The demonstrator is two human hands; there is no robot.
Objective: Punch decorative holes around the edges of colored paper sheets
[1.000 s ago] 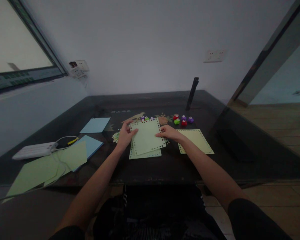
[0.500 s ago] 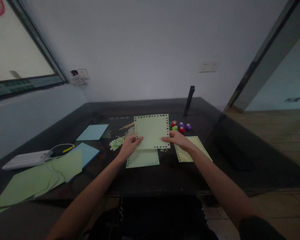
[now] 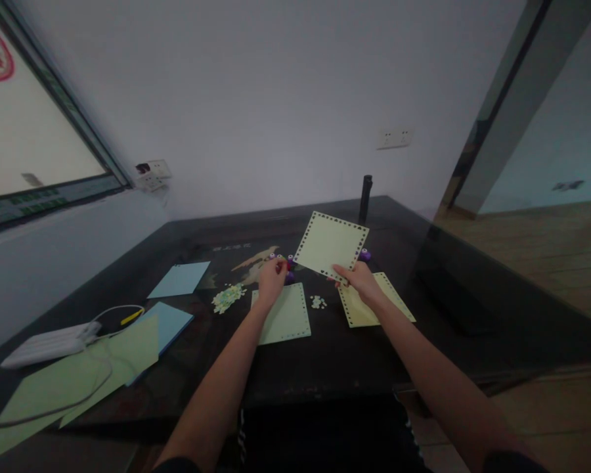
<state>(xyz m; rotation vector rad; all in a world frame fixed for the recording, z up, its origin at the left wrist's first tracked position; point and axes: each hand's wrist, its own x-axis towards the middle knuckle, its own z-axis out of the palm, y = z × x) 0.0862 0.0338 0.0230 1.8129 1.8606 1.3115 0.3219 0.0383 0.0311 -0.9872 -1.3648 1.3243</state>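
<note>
My right hand (image 3: 359, 281) grips the lower right corner of a pale sheet of paper (image 3: 331, 243), which is tilted and has small shapes punched along its edges. My left hand (image 3: 272, 281) has curled fingers among small round coloured paper punches (image 3: 289, 277) with white dots; what the fingers hold, if anything, is hidden. Below that hand lies a pale green sheet (image 3: 290, 315) with a punched border. A yellowish punched sheet (image 3: 369, 307) rests under my right forearm. One purple punch (image 3: 365, 254) shows beside the raised sheet, which may hide others.
Paper cut-outs form a heap (image 3: 228, 297) on the left and a smaller pile (image 3: 318, 302) in the middle. Further left are blue sheets (image 3: 180, 279), green sheets (image 3: 88, 368), a white power strip (image 3: 49, 345) and its cable. A black upright object (image 3: 365, 199) stands behind.
My left hand has let go of the sheet and moved up to the punches. My right hand now holds the sheet alone, turned and shifted to the right. The view has shifted slightly.
</note>
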